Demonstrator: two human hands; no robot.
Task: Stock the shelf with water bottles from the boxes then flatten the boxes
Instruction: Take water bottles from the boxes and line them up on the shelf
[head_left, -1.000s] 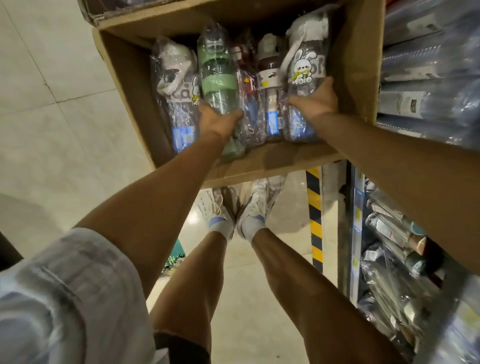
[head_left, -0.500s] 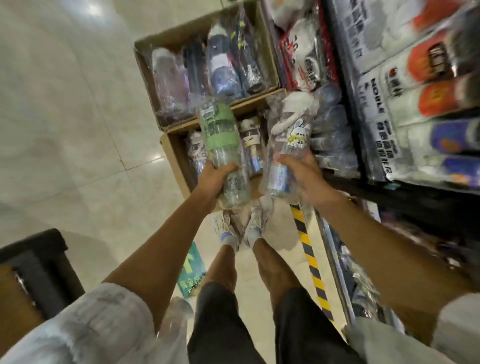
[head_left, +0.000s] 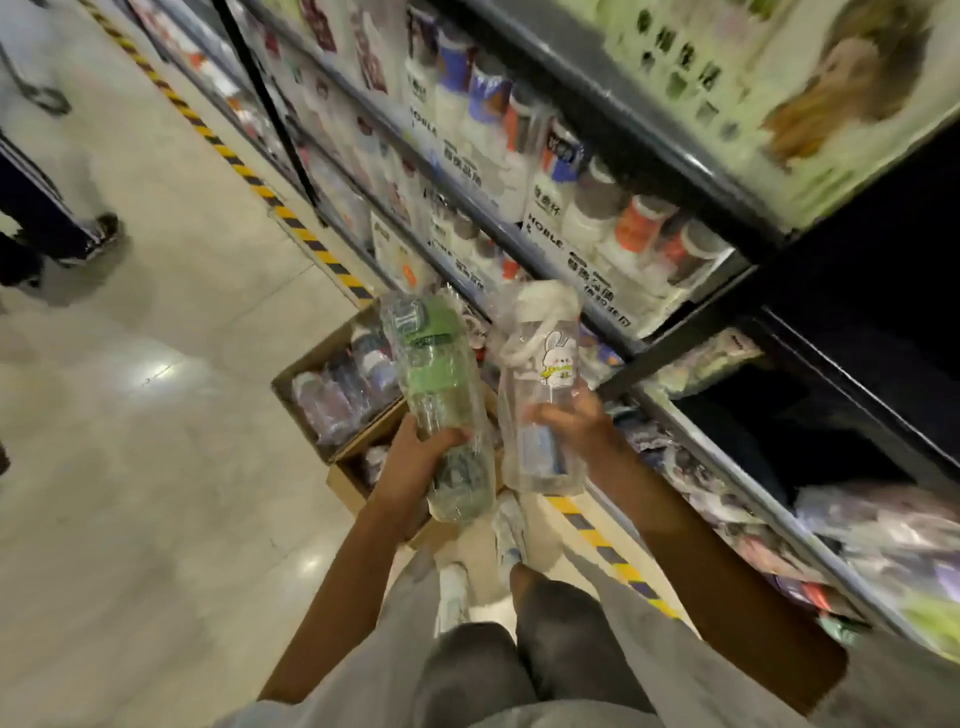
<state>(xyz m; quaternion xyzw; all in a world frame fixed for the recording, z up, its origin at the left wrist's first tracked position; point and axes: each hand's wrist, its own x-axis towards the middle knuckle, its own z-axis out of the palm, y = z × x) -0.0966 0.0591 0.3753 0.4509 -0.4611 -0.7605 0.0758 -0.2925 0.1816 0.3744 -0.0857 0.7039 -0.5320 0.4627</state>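
My left hand (head_left: 415, 462) grips the lower half of a green-banded water bottle (head_left: 436, 374) in clear wrap. My right hand (head_left: 576, 426) holds a clear bottle with a white lid and a rabbit print (head_left: 545, 384). Both bottles are raised, tilted toward the shelf (head_left: 613, 332) on the right. Below them on the floor stand two open cardboard boxes: the far box (head_left: 291, 374) with several wrapped bottles, and the near box (head_left: 345, 480) mostly hidden behind my left arm.
The shelf unit's upper levels hold rows of packaged bottles (head_left: 550, 182). A dark, partly bare level (head_left: 810, 431) lies right of my right hand. Yellow-black floor tape (head_left: 291, 218) runs along the shelf base. Another person's legs (head_left: 47, 234) are at far left on the tiled floor.
Both hands lifted the two bottles out of the near box and up toward the shelf. The view rose from the box to take in the shelves.
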